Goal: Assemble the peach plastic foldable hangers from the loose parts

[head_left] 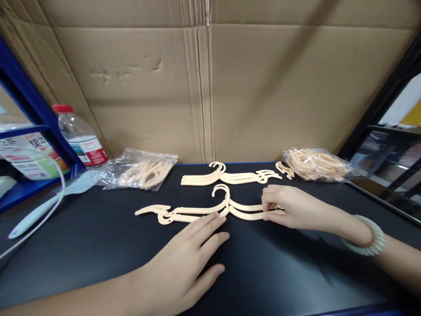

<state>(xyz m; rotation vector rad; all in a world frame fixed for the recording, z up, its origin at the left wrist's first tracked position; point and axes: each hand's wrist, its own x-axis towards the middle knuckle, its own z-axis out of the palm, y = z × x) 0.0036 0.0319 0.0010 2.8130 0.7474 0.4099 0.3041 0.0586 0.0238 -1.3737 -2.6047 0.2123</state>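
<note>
Two cream plastic folding hangers (210,207) lie nearly overlapping on the black tabletop, hooks pointing away from me. The nearer one's right arm (246,216) has its end in my right hand (289,206), pinched between thumb and fingers; the fingers hide that tip. My left hand (194,259) lies with fingers outstretched, its fingertips touching the nearer hanger close to the middle. At the left end a hook-shaped end piece (153,209) is joined to the arms. Behind them, a stack of similar hangers (200,179) has such pieces on its right end only.
Clear bags of cream parts stand at the back left (148,171) and back right (315,164). Small loose pieces (284,169) lie beside the right bag. At left are a pale blue hairbrush (62,193), a white cable (54,213) and a red-capped bottle (82,138). Cardboard (148,87) walls the back.
</note>
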